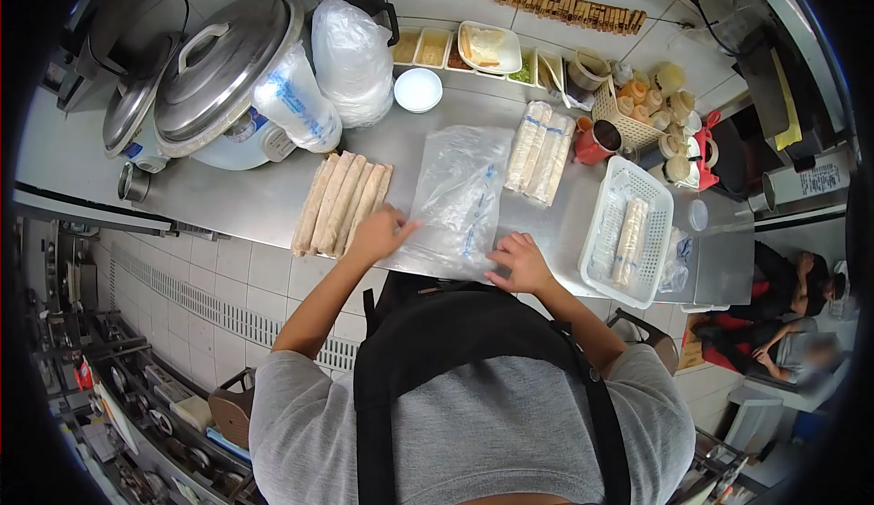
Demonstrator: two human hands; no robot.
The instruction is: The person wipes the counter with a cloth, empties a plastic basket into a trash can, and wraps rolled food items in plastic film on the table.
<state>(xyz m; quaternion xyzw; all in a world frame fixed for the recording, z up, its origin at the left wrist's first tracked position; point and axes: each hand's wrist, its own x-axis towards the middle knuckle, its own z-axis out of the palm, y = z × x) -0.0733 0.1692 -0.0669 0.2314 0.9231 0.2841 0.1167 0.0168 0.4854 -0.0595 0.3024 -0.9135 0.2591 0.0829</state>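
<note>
A clear plastic bag with blue print lies flat on the steel counter in front of me. My left hand is at the bag's lower left edge, fingers apart, close to a row of several long pale rolls. At the bag's lower right corner is my right hand, its fingers spread and apparently touching the plastic. Beyond it, bagged rolls lie side by side. Farther right, a white basket holds another wrapped roll.
Large lidded pots and bundles of plastic bags stand at the back left. A white bowl, ingredient trays, a red cup and sauce bottles line the back. Two people sit far right.
</note>
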